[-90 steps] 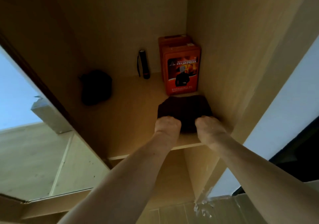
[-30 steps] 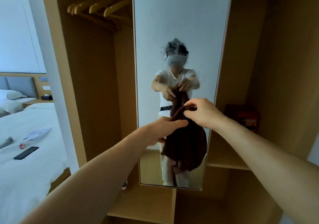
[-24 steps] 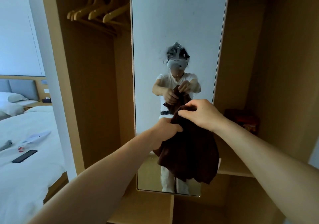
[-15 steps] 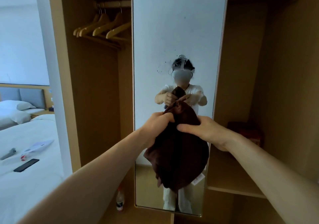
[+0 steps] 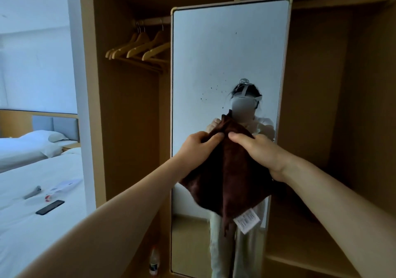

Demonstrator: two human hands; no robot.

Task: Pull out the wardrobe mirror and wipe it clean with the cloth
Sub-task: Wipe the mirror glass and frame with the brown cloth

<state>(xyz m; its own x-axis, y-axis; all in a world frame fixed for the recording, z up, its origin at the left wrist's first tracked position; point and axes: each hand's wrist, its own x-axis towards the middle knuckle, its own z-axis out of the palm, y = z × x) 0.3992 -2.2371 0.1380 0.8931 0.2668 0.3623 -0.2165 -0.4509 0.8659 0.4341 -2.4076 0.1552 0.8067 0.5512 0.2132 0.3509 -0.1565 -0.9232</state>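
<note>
The tall wardrobe mirror [image 5: 227, 48] stands pulled out in front of me, with small dark specks at its middle. A dark brown cloth [image 5: 227, 181] with a white label hangs in front of the glass. My left hand [image 5: 198, 149] pinches its upper left edge. My right hand [image 5: 257, 153] grips the upper right part, and the two hands nearly touch at the top. The cloth hides the lower middle of the mirror.
Wooden hangers [image 5: 141, 48] hang on a rail left of the mirror inside the open wardrobe [image 5: 128, 127]. A small bottle [image 5: 153, 261] stands on the wardrobe floor. To the left is a white bed [image 5: 32, 224] with a phone [image 5: 50, 207] and papers on it.
I lifted the cloth off the wardrobe shelf and raised it before the mirror. My view has tilted up, and my hands have spread the cloth wider than half a second ago.
</note>
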